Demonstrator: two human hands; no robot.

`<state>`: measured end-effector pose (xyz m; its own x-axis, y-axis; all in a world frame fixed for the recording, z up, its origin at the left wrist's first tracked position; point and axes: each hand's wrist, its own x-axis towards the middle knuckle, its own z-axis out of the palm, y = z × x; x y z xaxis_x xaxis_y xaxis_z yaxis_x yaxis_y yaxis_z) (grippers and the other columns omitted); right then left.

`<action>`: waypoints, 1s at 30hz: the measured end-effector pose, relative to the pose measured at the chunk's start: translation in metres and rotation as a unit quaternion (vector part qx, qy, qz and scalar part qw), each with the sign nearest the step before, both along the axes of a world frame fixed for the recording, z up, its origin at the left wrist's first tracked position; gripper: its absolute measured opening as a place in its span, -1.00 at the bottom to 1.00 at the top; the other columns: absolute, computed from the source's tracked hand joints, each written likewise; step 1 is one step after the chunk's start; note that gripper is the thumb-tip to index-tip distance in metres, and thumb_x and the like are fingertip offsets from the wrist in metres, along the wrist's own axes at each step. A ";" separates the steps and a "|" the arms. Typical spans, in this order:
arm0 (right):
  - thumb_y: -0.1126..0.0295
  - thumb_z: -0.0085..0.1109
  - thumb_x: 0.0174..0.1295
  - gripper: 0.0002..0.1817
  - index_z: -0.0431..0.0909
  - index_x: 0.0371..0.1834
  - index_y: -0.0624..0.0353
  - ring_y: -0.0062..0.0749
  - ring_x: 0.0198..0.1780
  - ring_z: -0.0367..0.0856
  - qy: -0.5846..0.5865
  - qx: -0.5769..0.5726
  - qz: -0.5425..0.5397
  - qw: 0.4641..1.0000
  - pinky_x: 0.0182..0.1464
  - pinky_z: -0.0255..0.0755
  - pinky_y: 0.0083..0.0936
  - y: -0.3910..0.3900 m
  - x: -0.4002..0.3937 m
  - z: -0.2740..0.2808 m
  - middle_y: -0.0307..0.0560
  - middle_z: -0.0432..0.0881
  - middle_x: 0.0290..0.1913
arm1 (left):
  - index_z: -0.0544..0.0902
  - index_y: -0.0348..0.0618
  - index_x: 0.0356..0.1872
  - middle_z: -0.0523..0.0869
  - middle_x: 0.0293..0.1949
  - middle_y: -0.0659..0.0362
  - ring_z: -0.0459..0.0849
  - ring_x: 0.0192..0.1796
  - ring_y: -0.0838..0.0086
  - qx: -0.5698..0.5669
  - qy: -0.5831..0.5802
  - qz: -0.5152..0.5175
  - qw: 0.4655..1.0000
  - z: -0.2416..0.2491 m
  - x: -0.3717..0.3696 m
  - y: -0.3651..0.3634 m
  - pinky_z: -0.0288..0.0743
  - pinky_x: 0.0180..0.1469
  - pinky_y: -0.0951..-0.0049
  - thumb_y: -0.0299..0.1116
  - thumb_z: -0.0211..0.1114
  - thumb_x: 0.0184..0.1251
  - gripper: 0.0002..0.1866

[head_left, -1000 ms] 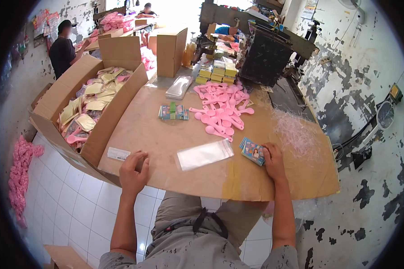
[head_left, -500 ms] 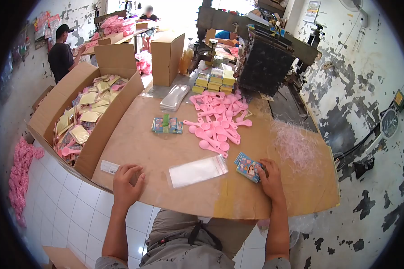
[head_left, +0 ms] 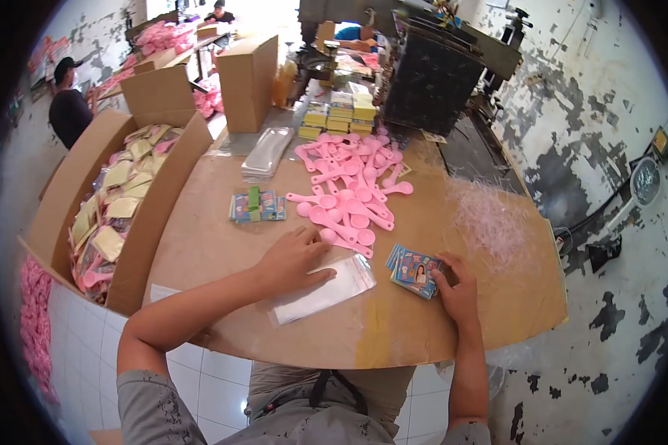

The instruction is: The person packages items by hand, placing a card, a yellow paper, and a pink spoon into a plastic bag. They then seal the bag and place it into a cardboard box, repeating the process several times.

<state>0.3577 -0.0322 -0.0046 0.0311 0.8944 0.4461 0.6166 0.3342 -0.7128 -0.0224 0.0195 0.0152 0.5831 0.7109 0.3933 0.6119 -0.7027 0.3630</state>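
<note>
My left hand hangs over the near-left part of the clear plastic bags, its thumb apart from the fingers and nothing in it. Its fingertips come close to the near edge of a heap of pink plastic scoops. On the right, my right hand grips the right edge of a small stack of printed blue cards, thumb along the side. The cards rest slightly fanned on the cardboard-covered table. Beyond my left hand lies another bundle of cards with a green band.
At left stands a large open carton filled with packed bags. Further back are more clear bags, stacked yellow-edged cards, an upright box and a dark machine. Plastic shreds lie right. A person stands far left.
My left hand has moved from the table's left front edge rightward and forward, over the clear bags. My right hand stays at the card stack. The camera view has shifted slightly.
</note>
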 end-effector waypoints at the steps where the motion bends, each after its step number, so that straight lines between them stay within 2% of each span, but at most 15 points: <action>1: 0.48 0.42 0.29 -0.72 0.71 0.05 0.28 -0.13 0.23 0.68 0.000 0.009 0.001 1.000 0.30 0.49 -0.32 0.001 0.001 0.000 0.08 0.73 0.14 | 0.73 -0.17 0.00 0.67 -0.08 0.03 0.63 0.07 0.12 -0.006 -0.004 -0.004 1.000 -0.005 0.006 0.002 0.51 0.17 0.14 -0.18 0.51 0.29 -0.64; 4: 0.52 0.41 0.30 -0.78 0.70 -0.02 0.27 -0.25 0.18 0.68 0.020 0.009 -0.007 1.000 0.23 0.50 -0.32 0.000 0.001 0.004 0.00 0.74 0.09 | 0.75 -0.20 -0.05 0.66 -0.14 0.08 0.64 0.00 0.12 -0.061 -0.078 -0.027 0.995 -0.013 0.002 0.008 0.53 0.14 0.17 -0.24 0.54 0.25 -0.66; 7: 0.54 0.38 0.32 -0.84 0.70 -0.06 0.25 -0.43 0.10 0.66 0.075 -0.021 0.054 0.995 0.13 0.51 -0.40 0.003 0.009 0.010 -0.07 0.75 0.02 | 0.75 -0.21 -0.07 0.70 -0.21 0.11 0.68 -0.09 0.21 -0.078 -0.128 -0.061 0.987 -0.019 -0.005 0.015 0.56 0.04 0.24 -0.33 0.54 0.27 -0.72; 10: 0.54 0.36 0.35 -0.85 0.71 -0.05 0.23 -0.56 -0.07 0.65 0.129 -0.093 0.092 0.983 0.00 0.50 -0.49 0.007 -0.009 0.028 -0.16 0.76 -0.10 | 0.73 -0.23 -0.12 0.74 -0.32 0.09 0.74 -0.22 0.26 -0.272 -0.196 -0.013 0.942 -0.005 -0.006 0.007 0.61 -0.12 0.26 -0.41 0.51 0.28 -0.79; 13: 0.52 0.34 0.37 -0.85 0.69 -0.04 0.26 -0.61 -0.21 0.63 0.050 -0.116 0.120 0.985 -0.11 0.49 -0.55 0.019 -0.050 0.062 -0.20 0.75 -0.22 | 0.72 -0.24 -0.13 0.76 -0.39 0.11 0.75 -0.34 0.34 -0.220 -0.249 -0.038 0.943 -0.017 -0.006 0.010 0.60 -0.24 0.34 -0.48 0.48 0.31 -0.83; 16: 0.51 0.34 0.36 -0.83 0.70 -0.02 0.27 -0.60 -0.25 0.65 -0.002 -0.077 0.132 0.988 -0.19 0.51 -0.53 0.051 -0.064 0.052 -0.19 0.75 -0.27 | 0.74 -0.21 -0.07 0.80 -0.23 0.15 0.72 -0.27 0.46 -0.208 -0.196 -0.047 0.957 -0.015 -0.009 0.012 0.58 -0.22 0.42 -0.46 0.49 0.36 -0.82; 19: 0.49 0.34 0.34 -0.81 0.71 -0.01 0.26 -0.60 -0.25 0.66 -0.003 -0.097 0.133 0.986 -0.22 0.52 -0.51 0.070 -0.080 0.043 -0.15 0.76 -0.25 | 0.68 -0.24 -0.13 0.75 -0.32 0.15 0.75 -0.27 0.37 -0.256 -0.228 -0.027 0.939 -0.012 -0.007 0.008 0.60 -0.15 0.41 -0.51 0.43 0.36 -0.86; 22: 0.53 0.36 0.30 -0.79 0.74 -0.01 0.24 -0.58 -0.29 0.63 -0.113 0.019 0.142 0.983 -0.24 0.50 -0.53 0.067 -0.092 0.026 -0.16 0.74 -0.25 | 0.65 -0.22 -0.11 0.76 -0.27 0.18 0.75 -0.21 0.46 -0.109 -0.295 -0.084 0.945 -0.025 -0.003 0.015 0.60 -0.07 0.45 -0.51 0.40 0.41 -0.87; 25: 0.55 0.36 0.32 -0.77 0.73 0.03 0.23 -0.62 -0.30 0.60 -0.090 0.078 0.148 0.982 -0.26 0.49 -0.58 0.061 -0.093 0.017 -0.22 0.72 -0.25 | 0.58 -0.23 0.03 0.78 -0.22 0.19 0.74 -0.13 0.55 -0.328 -0.378 -0.079 0.862 -0.033 -0.004 0.010 0.60 0.00 0.46 -0.50 0.36 0.50 -0.81; 28: 0.57 0.36 0.35 -0.77 0.72 0.06 0.22 -0.70 -0.27 0.60 0.022 -0.027 0.096 0.995 -0.27 0.48 -0.63 0.047 -0.091 0.026 -0.27 0.71 -0.25 | 0.49 -0.23 0.20 0.80 -0.16 0.19 0.73 -0.09 0.59 -0.406 -0.395 -0.084 0.820 -0.026 -0.002 0.008 0.61 0.02 0.47 -0.52 0.33 0.56 -0.70; 30: 0.56 0.35 0.38 -0.79 0.73 0.05 0.21 -0.75 -0.28 0.58 0.144 -0.059 0.108 0.982 -0.28 0.46 -0.65 0.047 -0.093 0.025 -0.29 0.71 -0.26 | 0.46 -0.24 0.25 0.82 -0.14 0.11 0.77 -0.05 0.52 -0.426 -0.391 -0.083 0.811 -0.020 -0.002 0.009 0.63 0.05 0.44 -0.54 0.35 0.55 -0.64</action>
<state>0.2646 0.0143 0.0205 -0.0554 0.9389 0.3396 0.3067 0.3397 -0.8891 -0.0242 0.0289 -0.0051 0.5075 0.8563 0.0956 -0.1173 -0.0412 0.9922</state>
